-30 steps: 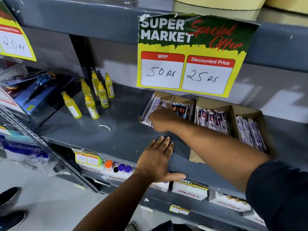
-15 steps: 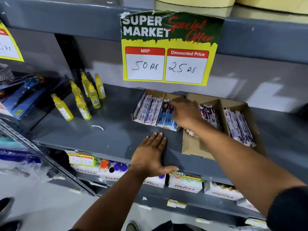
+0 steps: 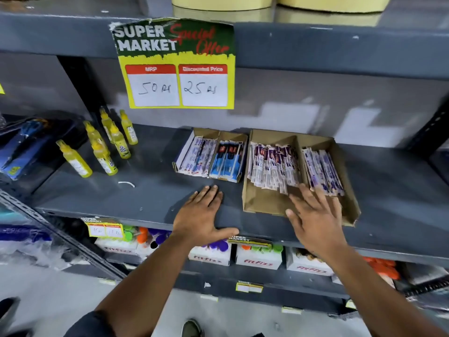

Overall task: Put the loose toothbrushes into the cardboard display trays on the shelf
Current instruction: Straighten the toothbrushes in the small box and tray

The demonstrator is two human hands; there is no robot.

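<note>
Two bare hands rest spread and empty. The left hand (image 3: 201,216) lies flat on the grey metal shelf (image 3: 150,190); beyond its fingertips sits the small brown cardboard tray (image 3: 211,154) of packaged toothbrushes (image 3: 273,166). The right hand (image 3: 313,216) covers the large cardboard tray's (image 3: 264,203) front edge, hiding it; package lettering is unreadable.

Yellow bottles (image 3: 104,144) stand at the left; a price sign (image 3: 176,64) hangs above; Fitfizz boxes (image 3: 258,260) sit below.

Packaged toothbrushes (image 3: 274,166), seemingly flat, in cardboard trays (image 3: 264,203)
</note>
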